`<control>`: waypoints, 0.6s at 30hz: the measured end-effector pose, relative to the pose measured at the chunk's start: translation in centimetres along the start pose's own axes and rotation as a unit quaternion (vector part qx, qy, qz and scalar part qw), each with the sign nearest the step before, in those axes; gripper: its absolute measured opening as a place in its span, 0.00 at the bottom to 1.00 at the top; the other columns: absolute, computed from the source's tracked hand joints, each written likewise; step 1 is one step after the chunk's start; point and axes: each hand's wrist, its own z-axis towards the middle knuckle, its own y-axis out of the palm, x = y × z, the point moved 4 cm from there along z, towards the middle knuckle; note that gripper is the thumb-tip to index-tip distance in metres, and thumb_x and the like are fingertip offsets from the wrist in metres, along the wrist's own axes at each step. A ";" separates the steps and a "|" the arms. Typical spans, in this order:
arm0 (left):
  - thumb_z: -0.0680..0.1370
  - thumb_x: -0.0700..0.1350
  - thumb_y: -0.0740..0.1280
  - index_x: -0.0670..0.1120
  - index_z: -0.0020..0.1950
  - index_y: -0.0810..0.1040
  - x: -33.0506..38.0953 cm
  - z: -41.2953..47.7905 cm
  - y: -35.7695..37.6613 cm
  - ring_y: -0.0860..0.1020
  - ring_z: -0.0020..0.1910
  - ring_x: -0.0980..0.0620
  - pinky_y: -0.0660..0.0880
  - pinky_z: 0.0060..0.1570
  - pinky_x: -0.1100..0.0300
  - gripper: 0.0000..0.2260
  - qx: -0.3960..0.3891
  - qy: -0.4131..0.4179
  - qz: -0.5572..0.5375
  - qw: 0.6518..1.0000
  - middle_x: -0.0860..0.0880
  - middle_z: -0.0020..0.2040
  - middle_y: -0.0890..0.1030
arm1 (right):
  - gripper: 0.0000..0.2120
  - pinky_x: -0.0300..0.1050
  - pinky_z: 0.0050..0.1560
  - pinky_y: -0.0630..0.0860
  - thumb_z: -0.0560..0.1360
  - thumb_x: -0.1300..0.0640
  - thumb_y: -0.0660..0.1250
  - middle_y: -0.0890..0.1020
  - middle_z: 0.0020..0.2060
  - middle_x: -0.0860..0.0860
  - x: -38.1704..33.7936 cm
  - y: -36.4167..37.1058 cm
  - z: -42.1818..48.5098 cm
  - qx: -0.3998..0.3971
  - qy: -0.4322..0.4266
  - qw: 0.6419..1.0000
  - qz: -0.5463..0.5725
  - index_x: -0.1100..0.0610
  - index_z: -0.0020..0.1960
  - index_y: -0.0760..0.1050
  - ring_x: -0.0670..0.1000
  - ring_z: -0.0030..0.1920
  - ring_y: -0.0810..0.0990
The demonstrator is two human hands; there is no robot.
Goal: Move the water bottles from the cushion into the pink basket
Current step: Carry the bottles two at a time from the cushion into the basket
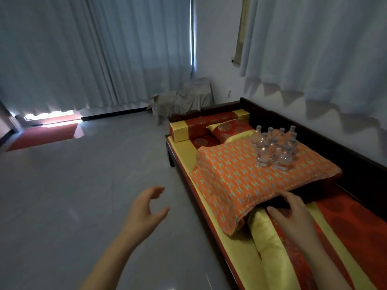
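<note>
Several clear water bottles (274,146) stand upright in a tight cluster on an orange patterned cushion (247,178), at its far right side. The cushion lies on a long red and yellow bench (238,245). My left hand (146,208) hovers over the floor left of the bench, fingers loosely curved and holding nothing. My right hand (293,216) is near the cushion's front edge, fingers spread over a yellow bolster (270,243), holding nothing. No pink basket is in view.
A red and yellow box-shaped bolster (207,124) and a small red pillow (230,129) lie at the bench's far end. Grey tiled floor (83,185) spreads to the left. Curtains hang along both walls. A cloth-covered object (188,99) stands in the corner.
</note>
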 end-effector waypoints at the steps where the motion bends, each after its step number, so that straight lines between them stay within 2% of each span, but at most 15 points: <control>1: 0.71 0.42 0.74 0.46 0.63 0.74 -0.3 1.1 -0.3 0.76 0.56 0.56 0.67 0.54 0.64 0.21 -0.007 0.012 0.015 1.000 0.53 0.58 0.77 | 0.22 0.52 0.56 0.72 0.73 0.52 0.72 0.71 0.63 0.49 -0.6 0.6 0.7 -0.008 -0.004 1.000 -0.003 0.46 0.64 0.70 0.51 0.64 0.70; 2: 0.71 0.42 0.74 0.46 0.63 0.74 -1.0 2.5 -0.6 0.75 0.56 0.56 0.67 0.54 0.63 0.21 -0.012 0.013 0.019 1.000 0.53 0.58 0.77 | 0.21 0.54 0.58 0.72 0.73 0.52 0.72 0.71 0.62 0.47 -1.1 1.6 1.8 -0.013 -0.004 1.000 -0.006 0.45 0.63 0.70 0.50 0.63 0.69; 5: 0.71 0.42 0.74 0.47 0.62 0.75 -3.7 8.8 -1.2 0.76 0.56 0.55 0.68 0.53 0.63 0.21 -0.015 -0.001 0.013 1.000 0.52 0.58 0.78 | 0.20 0.48 0.55 0.69 0.73 0.52 0.71 0.70 0.57 0.44 -2.6 5.3 6.3 -0.028 -0.002 0.999 -0.020 0.42 0.62 0.70 0.46 0.59 0.69; 9: 0.71 0.42 0.74 0.47 0.63 0.75 -5.6 19.2 -0.2 0.75 0.57 0.56 0.67 0.54 0.64 0.21 -0.039 0.034 0.018 0.998 0.53 0.58 0.77 | 0.20 0.48 0.54 0.69 0.72 0.57 0.73 0.72 0.56 0.45 -3.9 8.1 13.2 0.016 0.016 0.999 -0.025 0.44 0.60 0.71 0.47 0.57 0.70; 12: 0.71 0.42 0.74 0.48 0.63 0.74 -6.3 26.7 1.8 0.75 0.56 0.57 0.67 0.52 0.66 0.22 -0.086 0.068 0.020 0.994 0.55 0.57 0.77 | 0.21 0.47 0.56 0.67 0.71 0.60 0.74 0.73 0.56 0.47 -3.0 9.3 16.8 0.058 0.059 0.996 -0.038 0.51 0.62 0.74 0.49 0.58 0.71; 15: 0.70 0.43 0.75 0.51 0.62 0.74 -6.6 34.6 3.9 0.76 0.57 0.57 0.67 0.49 0.70 0.22 -0.152 0.100 0.002 0.983 0.56 0.56 0.77 | 0.22 0.49 0.59 0.68 0.70 0.61 0.75 0.74 0.56 0.48 -2.0 10.1 19.5 0.104 0.120 0.987 -0.040 0.51 0.62 0.74 0.52 0.62 0.73; 18: 0.71 0.44 0.74 0.50 0.62 0.74 -5.0 43.2 7.2 0.75 0.56 0.56 0.70 0.51 0.62 0.21 -0.191 0.147 -0.006 0.971 0.55 0.57 0.78 | 0.20 0.46 0.55 0.68 0.70 0.60 0.74 0.75 0.56 0.49 -2.1 10.8 23.3 0.160 0.135 0.978 -0.019 0.48 0.59 0.74 0.51 0.60 0.73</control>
